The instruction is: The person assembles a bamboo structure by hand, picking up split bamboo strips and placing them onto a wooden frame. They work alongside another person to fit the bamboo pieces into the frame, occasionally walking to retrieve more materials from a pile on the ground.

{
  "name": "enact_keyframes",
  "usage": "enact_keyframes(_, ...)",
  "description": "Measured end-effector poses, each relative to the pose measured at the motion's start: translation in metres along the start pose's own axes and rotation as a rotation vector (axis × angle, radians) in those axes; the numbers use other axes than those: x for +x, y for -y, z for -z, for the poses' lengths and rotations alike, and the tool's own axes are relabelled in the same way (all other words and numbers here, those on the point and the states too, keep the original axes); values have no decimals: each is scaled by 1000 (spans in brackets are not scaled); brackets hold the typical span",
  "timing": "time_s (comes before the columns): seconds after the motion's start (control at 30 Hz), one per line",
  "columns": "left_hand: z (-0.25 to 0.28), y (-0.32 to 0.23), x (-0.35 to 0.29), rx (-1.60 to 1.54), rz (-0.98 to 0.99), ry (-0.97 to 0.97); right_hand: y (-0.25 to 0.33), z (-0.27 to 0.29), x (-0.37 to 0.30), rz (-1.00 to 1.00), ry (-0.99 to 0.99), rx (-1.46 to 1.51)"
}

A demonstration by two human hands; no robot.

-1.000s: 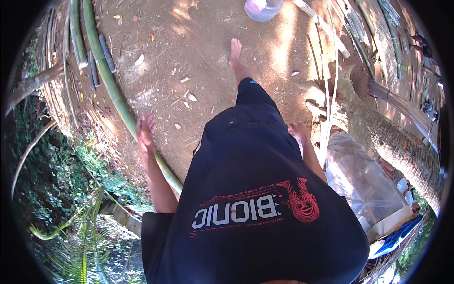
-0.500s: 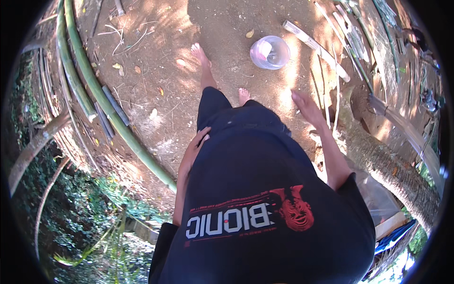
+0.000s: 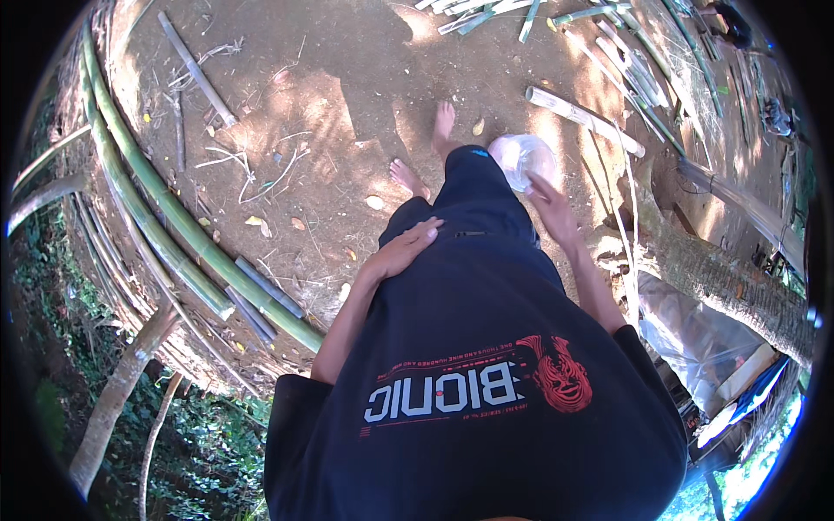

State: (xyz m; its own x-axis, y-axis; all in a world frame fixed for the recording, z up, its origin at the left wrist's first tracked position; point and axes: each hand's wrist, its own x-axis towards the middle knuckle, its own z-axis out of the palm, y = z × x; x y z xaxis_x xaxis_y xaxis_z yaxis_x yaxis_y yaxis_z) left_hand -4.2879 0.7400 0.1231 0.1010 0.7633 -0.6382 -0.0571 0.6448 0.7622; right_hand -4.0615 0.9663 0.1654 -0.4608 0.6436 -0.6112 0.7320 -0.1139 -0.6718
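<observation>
Left grip (image 3: 405, 251), released, lay on the dark shirt (image 3: 473, 295); right grip (image 3: 554, 212), released, overlapped in view the clear plastic tub (image 3: 524, 158) just ahead of it, contact uncertain; sound footing seemed to require bare feet (image 3: 444, 122) kept clear of that tub.

Bare dirt ground (image 3: 339, 165) lies ahead and to the left, giving the left hand (image 3: 404, 252) a wide way forward past the feet (image 3: 408, 178). Long green bamboo poles (image 3: 187, 221) curve along the left side as a low barrier, with scattered twigs (image 3: 248, 174) nearer in. Just ahead of the right hand (image 3: 554, 211), a clear plastic tub (image 3: 524, 156) blocks the way; farther right, thin upright-looking sticks (image 3: 627, 208) and a thick trunk (image 3: 721, 282) close off that side.
</observation>
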Motion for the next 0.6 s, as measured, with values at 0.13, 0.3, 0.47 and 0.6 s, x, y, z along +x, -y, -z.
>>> enact_keyframes(0.13, 87, 37, 18, 144, 149, -263, -59, -45, 54, 340, 329, 149)
enact_keyframes(0.3, 178, 100, -5, -137, 374, -632, -66, -8, 155, -263, 197, -278)
enact_keyframes(0.47, 252, 83, -8, -535, 478, -926, -66, 7, 272, -438, 261, -151)
enact_keyframes(0.6, 292, 17, 29, -462, 588, -781, 13, 33, 353, -260, 59, 27)
